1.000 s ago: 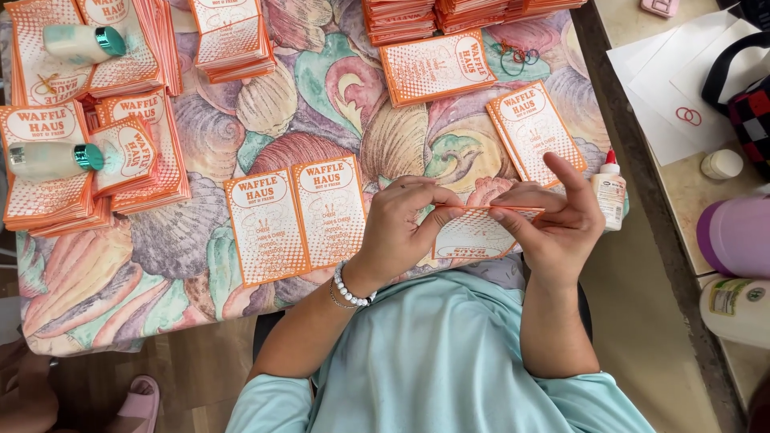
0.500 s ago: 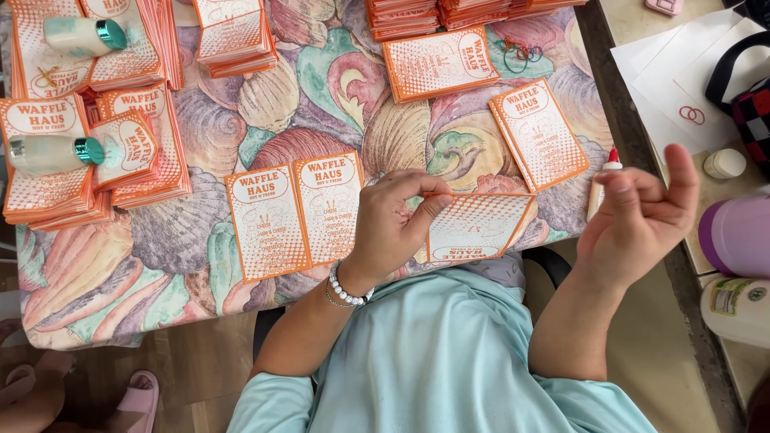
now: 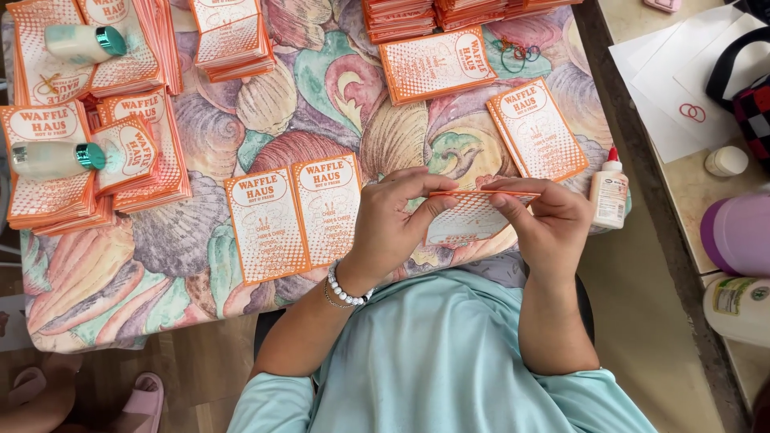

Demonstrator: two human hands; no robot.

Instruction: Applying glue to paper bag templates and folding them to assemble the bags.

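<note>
Both my hands hold one orange-and-white paper sleeve (image 3: 473, 218) at the near table edge. My left hand (image 3: 393, 224), with a bead bracelet on the wrist, pinches its left end. My right hand (image 3: 545, 224) grips its right end, fingers along the top fold. An unfolded flat orange sheet (image 3: 293, 215) lies just left of my left hand. A small white glue bottle with a red tip (image 3: 609, 189) stands at the table's right edge, close to my right hand.
Stacks of orange sheets (image 3: 96, 160) fill the table's left side and back, with two white bottles with teal caps (image 3: 56, 157) lying on them. Single sheets (image 3: 536, 128) lie behind my hands. Rubber bands, white paper (image 3: 666, 88) and containers sit on the right counter.
My right hand, raised off to the right near the glue bottle half a second ago, has come back to the sleeve and grips its right end. My left hand kept its hold.
</note>
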